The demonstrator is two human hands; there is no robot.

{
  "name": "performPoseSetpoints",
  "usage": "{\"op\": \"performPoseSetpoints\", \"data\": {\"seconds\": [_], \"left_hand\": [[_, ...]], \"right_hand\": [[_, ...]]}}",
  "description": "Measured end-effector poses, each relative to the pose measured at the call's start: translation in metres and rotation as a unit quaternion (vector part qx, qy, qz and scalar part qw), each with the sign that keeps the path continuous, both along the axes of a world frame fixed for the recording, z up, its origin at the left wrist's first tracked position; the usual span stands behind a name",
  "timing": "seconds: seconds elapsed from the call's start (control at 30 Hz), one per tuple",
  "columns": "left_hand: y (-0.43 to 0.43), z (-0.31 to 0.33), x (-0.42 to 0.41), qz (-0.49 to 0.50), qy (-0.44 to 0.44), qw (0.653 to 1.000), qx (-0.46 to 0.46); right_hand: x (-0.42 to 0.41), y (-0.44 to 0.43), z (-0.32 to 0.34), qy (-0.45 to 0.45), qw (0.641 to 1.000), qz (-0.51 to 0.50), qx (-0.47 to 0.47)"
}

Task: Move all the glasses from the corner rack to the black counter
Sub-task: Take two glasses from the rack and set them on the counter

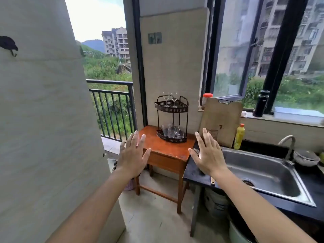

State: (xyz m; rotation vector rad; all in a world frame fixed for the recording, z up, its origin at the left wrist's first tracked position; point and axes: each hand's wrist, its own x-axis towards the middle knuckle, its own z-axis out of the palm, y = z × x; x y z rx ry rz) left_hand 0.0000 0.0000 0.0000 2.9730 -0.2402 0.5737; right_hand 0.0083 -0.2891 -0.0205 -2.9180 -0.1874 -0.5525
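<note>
glasses (172, 131) in corner rack (171, 106) | left hand (132, 155), right hand (208, 154) raised, fingers spread, empty

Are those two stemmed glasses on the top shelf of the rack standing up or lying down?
Upright. Both stemmed glasses stand on their bases on the corner rack top tier, bowls above the rim.

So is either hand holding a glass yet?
No. The left hand and right hand are open and empty; the glasses sit in the corner rack.
</note>
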Motion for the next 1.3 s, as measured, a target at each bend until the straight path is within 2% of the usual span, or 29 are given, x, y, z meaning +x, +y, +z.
{"op": "performPoseSetpoints", "data": {"seconds": [0.03,0.27,0.57,0.87,1.13,1.3], "left_hand": [[0.007,-0.001,0.018,-0.001,0.014,1.0,-0.007],[0.02,-0.028,0.155,-0.046,0.043,0.998,-0.031],[-0.023,-0.094,0.338,-0.081,0.112,0.99,-0.026],[-0.057,-0.138,0.523,-0.088,0.2,0.975,-0.031],[-0.055,-0.209,0.626,-0.122,0.29,0.947,-0.058],[-0.057,-0.244,0.688,-0.125,0.313,0.934,-0.119]], "right_hand": [[0.016,0.006,-0.004,0.031,1.0,-0.003,0.0],[0.124,0.02,-0.037,0.063,0.997,-0.029,0.026],[0.303,-0.004,-0.103,0.112,0.992,-0.033,0.052],[0.478,-0.025,-0.143,0.186,0.977,-0.043,0.095],[0.55,0.002,-0.207,0.274,0.941,-0.08,0.184],[0.57,0.031,-0.234,0.302,0.909,-0.117,0.262]]}}
